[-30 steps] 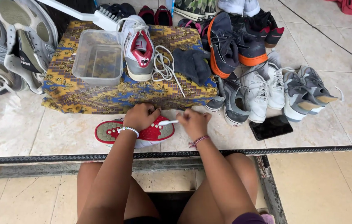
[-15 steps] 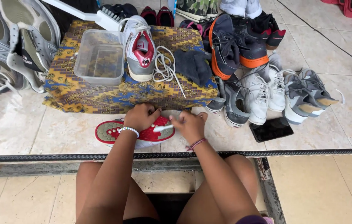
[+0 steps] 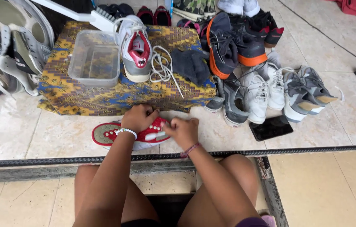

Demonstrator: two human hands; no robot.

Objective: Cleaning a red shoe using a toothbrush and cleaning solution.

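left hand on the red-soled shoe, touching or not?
Touching. The head view shows the left hand pressed flat on the upturned red-soled shoe lying on the floor tiles, its fingers wrapped over the sole with no gap showing.

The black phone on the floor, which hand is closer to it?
Right. The right hand is beside the red-soled shoe, with bare tiles between it and the black phone; the left hand rests on the shoe, farther away.

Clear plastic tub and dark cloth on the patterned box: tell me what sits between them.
Head view: a grey sneaker with red lining and loose white laces.
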